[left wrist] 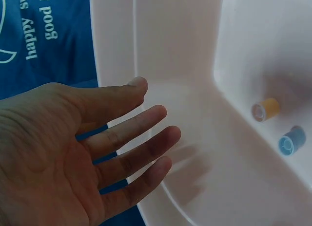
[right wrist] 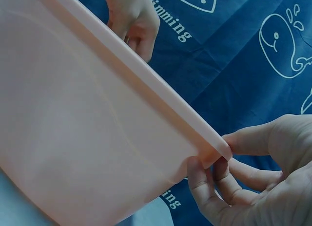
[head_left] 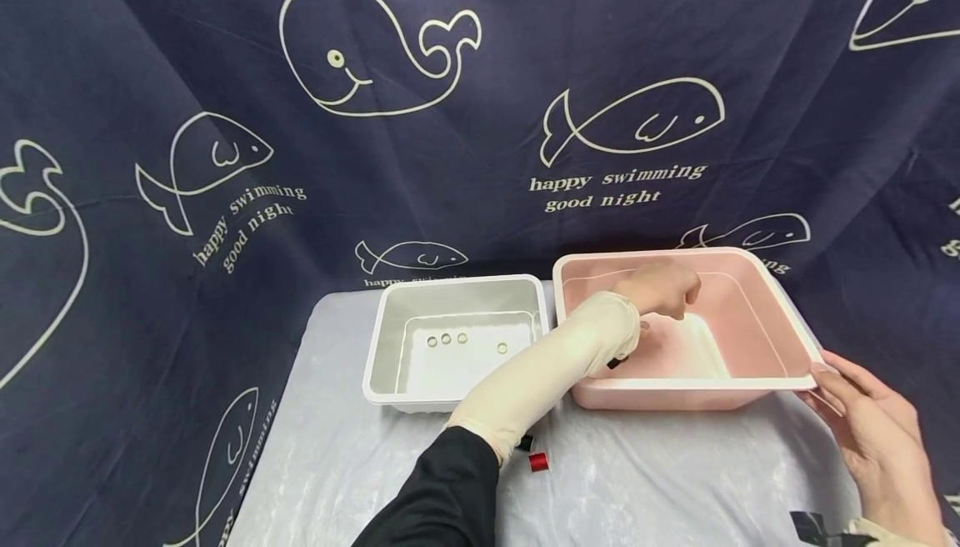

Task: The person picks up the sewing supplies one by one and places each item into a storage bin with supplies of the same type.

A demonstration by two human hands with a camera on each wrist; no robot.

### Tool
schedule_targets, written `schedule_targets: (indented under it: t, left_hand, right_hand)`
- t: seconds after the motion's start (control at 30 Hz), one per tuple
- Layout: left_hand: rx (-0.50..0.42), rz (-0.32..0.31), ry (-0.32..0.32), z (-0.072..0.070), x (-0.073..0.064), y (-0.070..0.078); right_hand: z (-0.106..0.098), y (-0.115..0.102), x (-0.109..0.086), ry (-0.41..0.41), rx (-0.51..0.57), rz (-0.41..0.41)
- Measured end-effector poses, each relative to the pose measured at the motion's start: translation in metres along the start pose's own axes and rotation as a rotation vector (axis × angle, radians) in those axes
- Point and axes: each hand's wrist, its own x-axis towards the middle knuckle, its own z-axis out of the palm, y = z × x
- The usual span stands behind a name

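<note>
Inside the pink bin (head_left: 675, 397) my left hand (head_left: 663, 288) reaches down, its fingers spread and loosely bent with nothing between them in the left wrist view. On the bin's floor lie a yellow-orange thread spool (left wrist: 267, 110) and a blue thread spool (left wrist: 292, 141), both apart from that hand. My right hand (head_left: 873, 426) pinches the near right corner of the bin's rim, thumb on one side and fingers on the other, as the right wrist view shows. From there the bin's outer wall (right wrist: 97, 138) appears tilted.
Left of the pink bin stands a white bin (head_left: 382, 338) with several small pale round pieces (head_left: 446, 338) on its floor. A red spool (head_left: 538, 462) and a dark piece (head_left: 525, 443) lie on the grey cloth in front. Behind hangs a navy curtain (head_left: 495, 163).
</note>
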Motion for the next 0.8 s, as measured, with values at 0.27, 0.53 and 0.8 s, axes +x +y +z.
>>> schedule_targets:
  t: [0.27,0.53,0.8]
  left_hand:
    - [-0.042,0.040,0.025,-0.014,-0.024,-0.002]
    - [-0.075,0.051,0.074,-0.029,-0.053,-0.002]
    - [-0.087,0.068,0.120,-0.033,-0.077,-0.002]
  right_hand:
    - [0.000,0.001,0.001,0.037,-0.007,0.011]
    - [0.002,0.001,0.002,0.049,0.009,0.003]
    - [0.001,0.001,0.001,0.051,0.017,-0.005]
